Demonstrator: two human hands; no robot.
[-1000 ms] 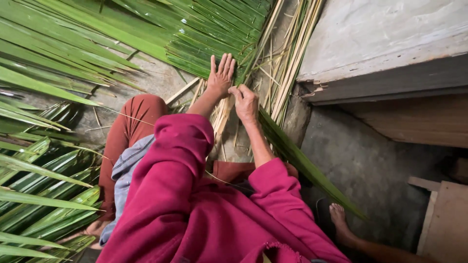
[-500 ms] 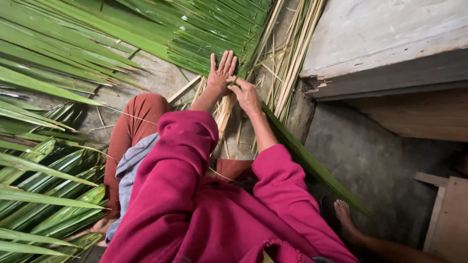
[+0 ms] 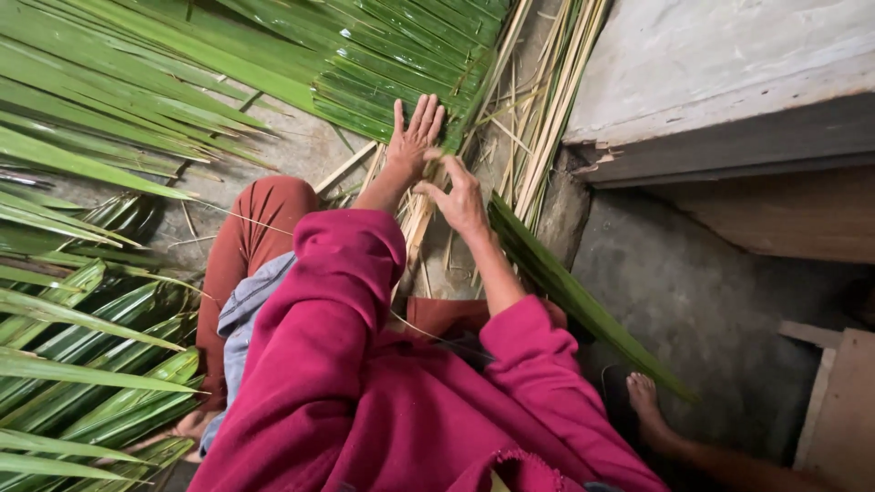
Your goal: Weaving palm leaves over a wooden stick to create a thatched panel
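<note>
A person in a magenta sweater and rust-red trousers sits low on a rough grey floor, seen from above their own head. Nearest the viewer is the bulk of the sweater, with a pale blue-grey cloth tucked at the left side. At the lower right a bare foot rests on the floor beside a wooden board; whose foot it is cannot be told.

Both arms reach forward. The right hand is half open, the fingers loosely curled, with thumb and forefinger extended toward the left hand; whether they pinch a strip cannot be made out. A long folded green palm leaf runs from beside this hand diagonally down to the right, close along the forearm.

Just beyond, the left hand lies flat and fully open, fingers spread, pressing on the lower edge of a layered mat of green leaf strips. Beneath and between the hands lies a bundle of pale dry sticks.

Further right, more straw-coloured stalks lean along a grey concrete step. Loose green palm fronds spread across the whole left side and the far top of the view.
</note>
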